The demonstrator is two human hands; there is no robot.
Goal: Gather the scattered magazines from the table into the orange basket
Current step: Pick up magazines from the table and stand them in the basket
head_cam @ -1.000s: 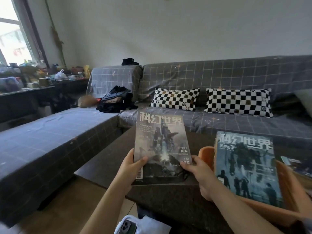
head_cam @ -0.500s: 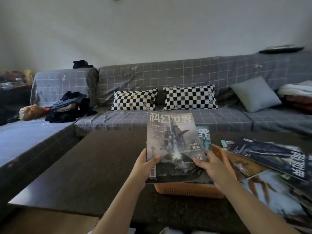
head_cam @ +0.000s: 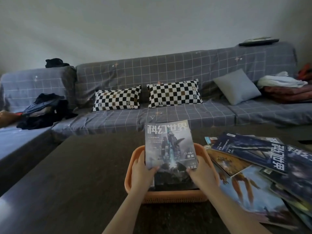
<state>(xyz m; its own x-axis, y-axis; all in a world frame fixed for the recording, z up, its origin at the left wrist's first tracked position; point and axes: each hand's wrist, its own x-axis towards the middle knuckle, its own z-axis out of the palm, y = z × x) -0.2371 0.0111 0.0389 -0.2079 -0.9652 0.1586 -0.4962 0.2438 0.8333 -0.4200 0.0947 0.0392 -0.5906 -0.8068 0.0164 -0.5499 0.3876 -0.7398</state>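
Head cam: both hands, left hand [head_cam: 141, 173] and right hand [head_cam: 201, 174], clamp the magazine [head_cam: 168, 149] over the orange basket [head_cam: 175, 196]; next, probably lower it flat and let go.

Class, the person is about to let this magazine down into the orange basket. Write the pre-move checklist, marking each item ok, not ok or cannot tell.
1. Both hands grip the magazine: left hand and right hand hold the lower edges of the held magazine. Ok.
2. Magazine is over the orange basket. Ok.
3. Magazine lies flat: its far end tilts upward. Not ok.
4. Room left in the basket: interior hidden by the magazine. Cannot tell.
5. All magazines gathered: a pile of magazines lies on the table right of the basket. Not ok.
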